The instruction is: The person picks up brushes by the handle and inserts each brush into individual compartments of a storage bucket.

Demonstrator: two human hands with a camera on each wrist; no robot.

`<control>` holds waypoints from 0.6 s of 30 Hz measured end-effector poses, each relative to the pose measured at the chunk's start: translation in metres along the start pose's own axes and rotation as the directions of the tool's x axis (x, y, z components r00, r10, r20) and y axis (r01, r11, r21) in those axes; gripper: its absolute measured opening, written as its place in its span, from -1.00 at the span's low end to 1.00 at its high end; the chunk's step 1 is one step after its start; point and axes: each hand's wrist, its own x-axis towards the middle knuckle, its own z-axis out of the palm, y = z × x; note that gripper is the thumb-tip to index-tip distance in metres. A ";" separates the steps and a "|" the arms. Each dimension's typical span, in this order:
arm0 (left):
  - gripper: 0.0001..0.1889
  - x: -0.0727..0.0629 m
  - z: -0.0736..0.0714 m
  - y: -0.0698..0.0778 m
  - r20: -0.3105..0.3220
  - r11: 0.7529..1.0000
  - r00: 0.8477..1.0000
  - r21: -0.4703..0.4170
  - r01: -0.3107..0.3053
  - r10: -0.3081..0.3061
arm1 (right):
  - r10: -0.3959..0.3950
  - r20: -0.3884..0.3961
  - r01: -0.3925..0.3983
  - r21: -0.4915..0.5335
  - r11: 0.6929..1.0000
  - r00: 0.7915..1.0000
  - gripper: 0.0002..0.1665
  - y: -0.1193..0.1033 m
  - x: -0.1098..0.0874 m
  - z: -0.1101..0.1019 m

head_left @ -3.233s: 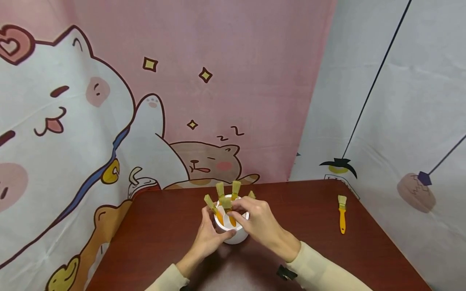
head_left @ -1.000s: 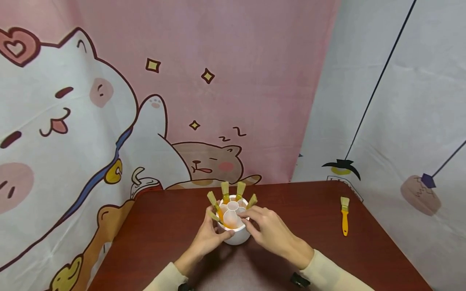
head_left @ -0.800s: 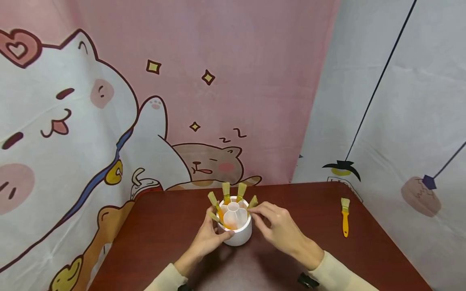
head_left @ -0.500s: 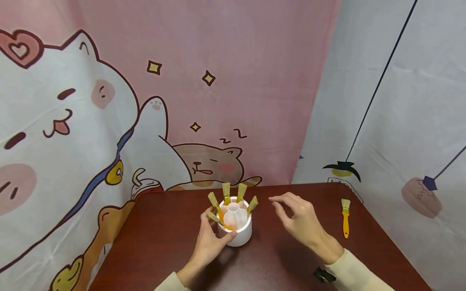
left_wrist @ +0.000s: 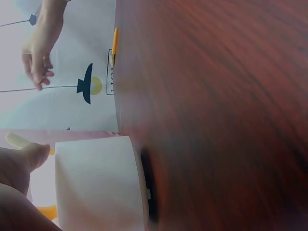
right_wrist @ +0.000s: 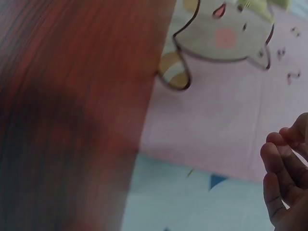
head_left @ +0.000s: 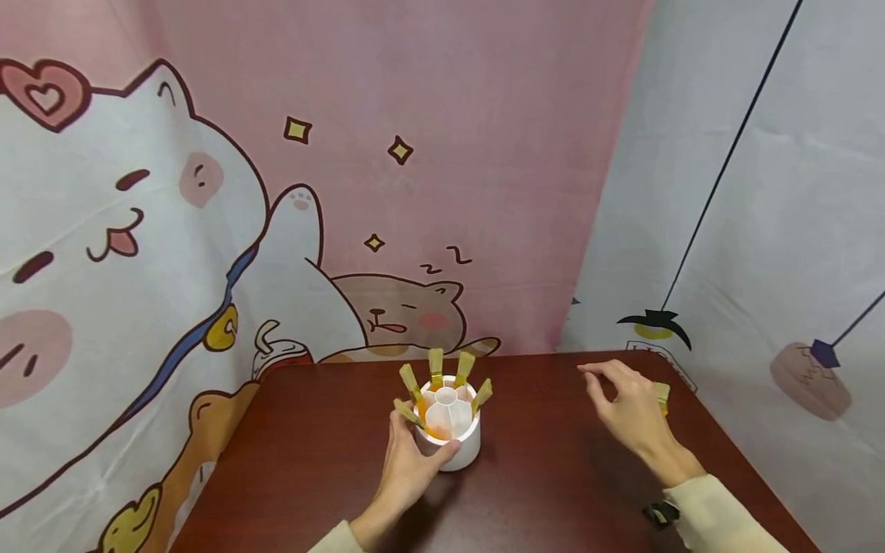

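Note:
A white round brush holder (head_left: 465, 452) with flower-shaped compartments stands on the table, several paintbrushes (head_left: 435, 367) leaning in it bristles up around the far and left rim. My left hand (head_left: 404, 468) grips it from the left, thumb at its front rim and fingers around the far side, partly hidden. In the left wrist view the holder's smooth wall (left_wrist: 98, 183) fills the lower left. My right hand (head_left: 632, 415) is raised at the right with fingers loosely bent and nothing in them. Behind it lies another paintbrush (head_left: 661, 393), its handle hidden by the hand in the head view.
The dark red-brown table (head_left: 539, 476) spreads under everything. A pink cloth with cartoon cats (head_left: 498, 192) hangs behind its far edge, and a pale cloth (head_left: 747, 230) hangs at the right.
The brush my right hand held earlier now leans at the holder's left side. My right hand has let go and moved right, close to the lone brush. My left hand stays on the holder.

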 end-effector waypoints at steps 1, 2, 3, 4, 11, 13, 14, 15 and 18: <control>0.14 0.001 0.000 0.000 0.003 1.000 1.000 0.003 0.001 -0.001 | 0.014 0.002 -0.014 -0.011 1.000 1.000 -0.70 0.006 -0.003 -0.001; 0.14 0.001 0.000 0.000 0.006 1.000 1.000 0.004 0.001 -0.001 | 0.031 0.007 -0.031 -0.019 0.999 1.000 -0.70 0.013 -0.005 -0.002; 0.14 0.002 0.000 -0.001 0.009 1.000 1.000 0.001 0.002 -0.002 | 0.047 0.011 -0.047 -0.032 0.998 0.999 -0.70 0.019 -0.009 -0.003; 0.14 0.002 0.000 -0.001 0.012 1.000 1.000 0.000 0.001 -0.001 | 0.065 0.018 -0.065 -0.044 0.997 0.998 -0.70 0.025 -0.012 -0.003; 0.17 0.005 -0.002 -0.003 0.055 1.000 0.998 -0.015 0.003 -0.002 | 0.199 0.091 -0.190 -0.094 0.977 0.976 -0.77 0.063 -0.033 -0.010; 0.18 0.006 -0.003 -0.003 0.062 1.000 0.998 -0.016 0.002 -0.001 | 0.224 0.112 -0.211 -0.116 0.970 0.968 -0.78 0.072 -0.037 -0.010; 0.18 0.006 -0.004 -0.003 0.065 1.000 0.998 -0.013 0.003 -0.002 | 0.238 0.123 -0.223 -0.125 0.967 0.964 -0.78 0.076 -0.038 -0.010; 0.18 0.007 -0.004 -0.004 0.068 1.000 0.998 -0.010 0.004 -0.004 | 0.250 0.133 -0.232 -0.135 0.963 0.959 -0.77 0.080 -0.039 -0.010; 0.16 0.008 -0.006 -0.004 0.079 1.000 0.997 -0.009 0.007 -0.006 | 0.292 0.164 -0.264 -0.171 0.949 0.942 -0.76 0.090 -0.042 -0.011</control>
